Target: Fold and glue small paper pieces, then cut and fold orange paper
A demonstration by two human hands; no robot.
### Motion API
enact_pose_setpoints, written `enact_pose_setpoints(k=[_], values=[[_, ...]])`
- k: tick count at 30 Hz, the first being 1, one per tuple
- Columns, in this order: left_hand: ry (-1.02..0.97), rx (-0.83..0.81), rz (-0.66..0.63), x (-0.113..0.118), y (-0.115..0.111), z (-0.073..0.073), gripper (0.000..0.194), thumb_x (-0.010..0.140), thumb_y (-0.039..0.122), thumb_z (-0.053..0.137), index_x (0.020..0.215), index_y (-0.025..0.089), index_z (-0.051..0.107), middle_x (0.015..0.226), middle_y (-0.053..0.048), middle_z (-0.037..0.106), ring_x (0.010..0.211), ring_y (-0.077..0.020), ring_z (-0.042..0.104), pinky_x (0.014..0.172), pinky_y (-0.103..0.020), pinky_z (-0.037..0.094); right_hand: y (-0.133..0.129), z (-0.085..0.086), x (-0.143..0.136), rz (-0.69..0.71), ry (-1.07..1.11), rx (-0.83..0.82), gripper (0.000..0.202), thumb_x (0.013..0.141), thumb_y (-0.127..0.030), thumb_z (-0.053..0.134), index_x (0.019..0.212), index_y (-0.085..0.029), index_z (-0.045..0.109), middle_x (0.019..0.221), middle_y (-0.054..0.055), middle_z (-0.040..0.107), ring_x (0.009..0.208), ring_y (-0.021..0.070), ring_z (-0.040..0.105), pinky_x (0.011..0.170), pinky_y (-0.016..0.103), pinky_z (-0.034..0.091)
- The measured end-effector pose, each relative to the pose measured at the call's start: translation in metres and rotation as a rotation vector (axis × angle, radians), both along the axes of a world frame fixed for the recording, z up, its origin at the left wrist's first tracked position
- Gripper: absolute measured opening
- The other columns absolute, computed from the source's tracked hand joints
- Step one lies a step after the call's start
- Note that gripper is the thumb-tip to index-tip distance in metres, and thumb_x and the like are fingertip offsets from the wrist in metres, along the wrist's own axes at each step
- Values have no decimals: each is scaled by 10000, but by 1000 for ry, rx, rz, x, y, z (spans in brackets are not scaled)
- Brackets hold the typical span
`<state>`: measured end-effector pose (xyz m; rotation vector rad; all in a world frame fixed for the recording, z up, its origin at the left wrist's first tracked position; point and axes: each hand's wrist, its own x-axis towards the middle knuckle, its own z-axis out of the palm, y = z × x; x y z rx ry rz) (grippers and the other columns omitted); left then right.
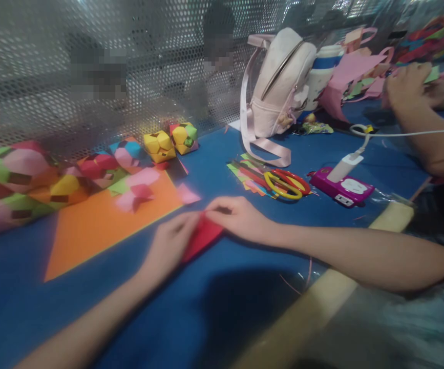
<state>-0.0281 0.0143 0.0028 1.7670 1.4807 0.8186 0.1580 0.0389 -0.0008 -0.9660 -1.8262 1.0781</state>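
A piece of red paper (203,238) lies low over the blue table, its far corner between my two hands. My left hand (171,237) has its fingers closed on the paper's left edge. From the right, my right hand (240,218) pinches the paper near the same far corner, the two hands' fingertips almost touching. An orange sheet (110,230) lies to the left of my left hand, with pink folded pieces (135,192) on it. A small pink paper (188,194) rests just beyond my fingers.
Folded paper balls (29,179) line the back left. Yellow-and-red scissors (283,184) lie on coloured strips. Behind stand a pale backpack (283,77) and a bottle (319,77). A purple power bank (342,188) with a cable is at right. Another person's hands (408,87) work at the upper right.
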Motion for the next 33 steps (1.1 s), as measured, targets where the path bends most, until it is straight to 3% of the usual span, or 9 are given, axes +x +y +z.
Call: enact_pose_setpoints(k=[11,18,25,33], values=[[104,210,-58,-3,1,-2,302,898,394,488,908,188,709,862,-25,730,756,-167,648,749,-262,513,-3,2,0,12,6,41,124,845,-170,549,806,-154,666,793,7,681,765,125,602,734,248,471],[146,322,-150,-2,-1,-3,280,911,333,475,941,179,707,877,-33,744,738,-162,669,757,-265,526,-2,-1,0,9,-32,252,75,834,-162,606,829,-143,678,811,26,680,759,125,609,718,241,471],[123,275,-137,-1,-1,-6,226,894,316,508,946,192,691,877,-29,737,758,-165,671,777,-285,525,-1,-5,2,-3,-6,469,159,874,-112,554,769,-145,669,783,24,681,732,106,614,705,219,467],[121,248,-87,1,-3,-7,166,834,283,547,960,195,609,910,-38,703,773,-167,658,761,-294,517,1,-7,1,29,-120,454,79,835,-131,605,784,-146,663,809,36,686,752,126,617,713,243,468]])
